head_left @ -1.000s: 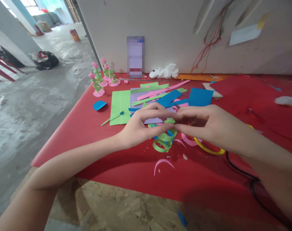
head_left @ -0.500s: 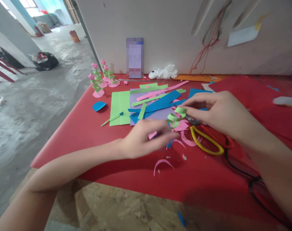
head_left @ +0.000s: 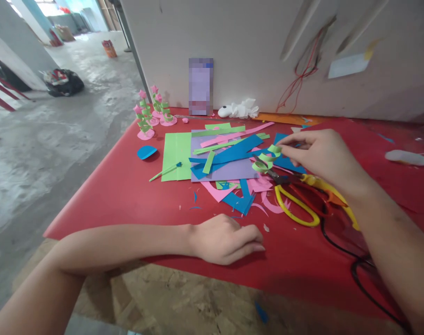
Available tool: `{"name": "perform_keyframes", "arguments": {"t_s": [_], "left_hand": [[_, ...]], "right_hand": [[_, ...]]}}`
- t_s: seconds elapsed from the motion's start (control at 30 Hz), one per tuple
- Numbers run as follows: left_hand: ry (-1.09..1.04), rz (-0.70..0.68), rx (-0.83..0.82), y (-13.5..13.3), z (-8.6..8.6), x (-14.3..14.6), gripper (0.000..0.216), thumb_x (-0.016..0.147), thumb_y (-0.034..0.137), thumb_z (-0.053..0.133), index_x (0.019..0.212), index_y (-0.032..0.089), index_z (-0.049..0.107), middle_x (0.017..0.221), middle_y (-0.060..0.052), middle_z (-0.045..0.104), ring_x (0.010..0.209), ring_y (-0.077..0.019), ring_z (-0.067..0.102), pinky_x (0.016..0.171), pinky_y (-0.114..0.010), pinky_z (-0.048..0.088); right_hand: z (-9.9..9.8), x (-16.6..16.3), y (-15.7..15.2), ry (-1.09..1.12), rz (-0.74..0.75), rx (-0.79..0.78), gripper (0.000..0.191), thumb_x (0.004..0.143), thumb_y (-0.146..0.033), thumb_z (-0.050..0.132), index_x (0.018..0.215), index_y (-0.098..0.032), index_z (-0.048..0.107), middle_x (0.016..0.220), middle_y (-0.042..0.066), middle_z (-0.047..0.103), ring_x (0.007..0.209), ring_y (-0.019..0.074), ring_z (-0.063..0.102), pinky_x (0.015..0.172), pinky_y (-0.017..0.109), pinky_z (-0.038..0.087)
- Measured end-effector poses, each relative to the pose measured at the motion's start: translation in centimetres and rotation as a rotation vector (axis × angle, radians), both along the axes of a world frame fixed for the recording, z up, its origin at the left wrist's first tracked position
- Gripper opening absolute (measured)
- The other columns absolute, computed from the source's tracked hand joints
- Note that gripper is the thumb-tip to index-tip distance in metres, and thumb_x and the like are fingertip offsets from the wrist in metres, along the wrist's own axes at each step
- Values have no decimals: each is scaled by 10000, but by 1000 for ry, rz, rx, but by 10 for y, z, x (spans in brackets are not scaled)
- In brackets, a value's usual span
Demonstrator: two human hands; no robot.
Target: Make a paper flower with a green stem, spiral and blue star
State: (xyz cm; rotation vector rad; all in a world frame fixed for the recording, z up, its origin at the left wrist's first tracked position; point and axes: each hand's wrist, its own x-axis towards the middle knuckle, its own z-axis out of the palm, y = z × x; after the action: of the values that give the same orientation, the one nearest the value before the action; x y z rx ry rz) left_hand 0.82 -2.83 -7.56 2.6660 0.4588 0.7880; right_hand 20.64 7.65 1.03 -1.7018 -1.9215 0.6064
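Note:
My right hand (head_left: 312,151) pinches the upper end of a curled green paper strip (head_left: 264,161), whose coils hang down to the left over the paper scraps. Under that wrist lie yellow-handled scissors (head_left: 297,207), blades toward the curl. My left hand (head_left: 229,242) rests on the red tabletop near its front edge, fingers curled together with nothing seen in them. Beyond it are blue paper strips (head_left: 229,151), a purple sheet (head_left: 229,173) and a green sheet (head_left: 175,144). A thin green stem with a blue tip (head_left: 165,172) lies on the green sheet.
Small paper flowers with pink bases (head_left: 146,134) stand at the back left, near a round blue paper piece (head_left: 147,152). A phone (head_left: 200,86) leans on the back panel beside a white glue gun-like item wrapped in plastic (head_left: 239,109). A black cord (head_left: 340,251) runs at right.
My left hand has drawn away from the green curl and come down toward the table's front edge. My right hand has shifted slightly right, carrying the curl up and right.

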Motion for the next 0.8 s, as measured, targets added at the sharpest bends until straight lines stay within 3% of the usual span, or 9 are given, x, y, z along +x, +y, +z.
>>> {"name": "perform_keyframes", "arguments": {"t_s": [0.13, 0.23, 0.37, 0.4, 0.47, 0.5, 0.57, 0.67, 0.8], "left_hand": [[-13, -23, 70, -2, -7, 2, 282, 966, 242, 215, 1059, 123, 455, 600, 5, 664, 480, -98, 586, 465, -216, 407], [-39, -42, 172, -3, -8, 5, 242, 941, 231, 296, 1062, 119, 473, 671, 13, 688, 519, -90, 593, 503, -220, 437], [-30, -25, 388, 1, 7, -4, 212, 916, 198, 353, 987, 140, 544, 775, 2, 698, 663, -100, 604, 639, -229, 470], [-19, -5, 447, 5, 13, -12, 213, 919, 188, 352, 973, 172, 558, 793, 22, 699, 712, -103, 608, 743, -235, 474], [23, 113, 507, 15, 25, -33, 225, 917, 174, 356, 956, 207, 575, 870, 27, 704, 827, -111, 607, 926, -268, 426], [47, 213, 515, 22, 30, -47, 225, 912, 171, 362, 935, 203, 583, 861, 14, 700, 828, -122, 597, 946, -289, 411], [119, 465, 486, 36, 36, -77, 215, 902, 173, 387, 939, 177, 600, 919, -44, 692, 870, -175, 588, 930, -373, 413], [247, 793, 378, 53, 37, -118, 247, 873, 307, 493, 937, 110, 626, 899, -134, 679, 874, -270, 583, 829, -460, 437], [407, 935, 227, 57, 27, -142, 269, 837, 370, 553, 885, 132, 669, 878, -110, 701, 881, -274, 603, 861, -459, 435]], "right_hand": [[-9, 3, 8, -7, -23, -60, 286, 899, -391, 467, 971, -137, 577, 890, 39, 580, 760, 75, 529, 720, 246, 494], [-21, 4, 18, 45, -45, -48, 308, 903, -386, 461, 1067, -142, 553, 1030, 69, 568, 890, 110, 552, 800, 296, 506], [-32, 1, 28, 126, -81, -6, 364, 889, -387, 487, 1132, -118, 519, 1069, 79, 553, 947, 140, 556, 818, 340, 509], [-32, 0, 28, 138, -79, -11, 362, 891, -387, 485, 1135, -122, 519, 1076, 81, 552, 951, 140, 555, 822, 340, 508], [-29, -2, 26, 147, -77, -32, 362, 890, -386, 487, 1135, -122, 519, 1077, 81, 552, 954, 140, 554, 825, 342, 507], [-27, -4, 24, 146, -75, -45, 360, 889, -385, 488, 1132, -121, 521, 1076, 81, 552, 954, 140, 555, 826, 342, 507], [-23, -6, 20, 143, -72, -68, 352, 891, -383, 487, 1125, -123, 525, 1073, 80, 554, 950, 137, 555, 826, 339, 507], [-20, -7, 17, 138, -67, -86, 338, 894, -381, 481, 1109, -126, 533, 1064, 78, 558, 939, 131, 555, 824, 332, 506], [-21, -7, 16, 125, -51, -99, 330, 896, -383, 476, 1091, -125, 541, 1043, 74, 564, 920, 124, 557, 816, 324, 506]]}}
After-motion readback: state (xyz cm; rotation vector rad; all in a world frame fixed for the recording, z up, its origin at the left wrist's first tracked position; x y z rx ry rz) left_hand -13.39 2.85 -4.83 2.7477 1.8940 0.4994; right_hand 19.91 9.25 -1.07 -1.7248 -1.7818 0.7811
